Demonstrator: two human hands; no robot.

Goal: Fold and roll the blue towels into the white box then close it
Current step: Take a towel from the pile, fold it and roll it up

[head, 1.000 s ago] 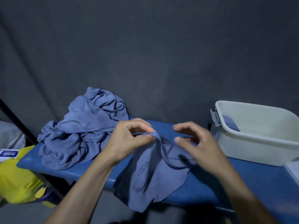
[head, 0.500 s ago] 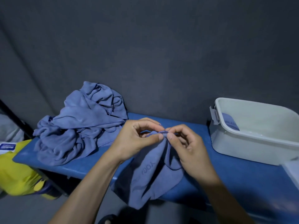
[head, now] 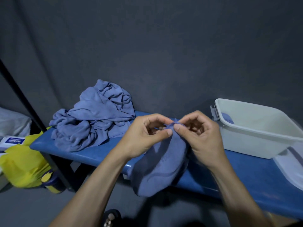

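Note:
One blue towel [head: 161,166] hangs over the front edge of the blue bench [head: 91,153]. My left hand [head: 144,136] and my right hand [head: 199,136] both pinch its top edge, thumbs nearly touching. A heap of crumpled blue towels [head: 91,122] lies on the bench at the left. The open white box [head: 255,130] stands on the bench at the right, with a rolled blue towel [head: 227,117] inside against its left wall.
The box's lid [head: 290,167] lies on the bench right of the box. A yellow bag [head: 23,163] and a white packet [head: 11,141] sit at the left, beside a black pole [head: 32,115]. A dark grey wall stands behind the bench.
My right hand came in from the right and took hold of the towel's top edge beside my left hand. Both hands have lifted the towel slightly.

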